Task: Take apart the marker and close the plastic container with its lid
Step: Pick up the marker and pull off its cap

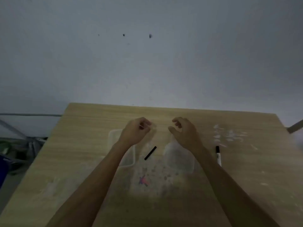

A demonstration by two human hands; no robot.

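- A dim, blurred view looked down at a light wooden table (229, 185) set against a plain grey wall (147, 63).
- Two bare forearms reached in from the bottom edge toward the table's middle.
- The left hand (136, 131) hovered with its fingers curled inward; whether it pinched anything could not be told.
- The right hand (184, 131) hovered at 3 o'clock from the left, well apart from it, fingers bent in a loose, empty claw.
- A clear plastic lid (114, 136) lay flat under the left wrist.
- A clear plastic container (178, 156) sat under the right wrist.
- A short black marker piece (150, 153) lay slanted between the two, at 6 o'clock from the hands.
- A marker body (218, 155), white with a black end, lay at 3 o'clock from the container.
- White smudges (229, 136) marked the tabletop at 12 o'clock from that marker body.
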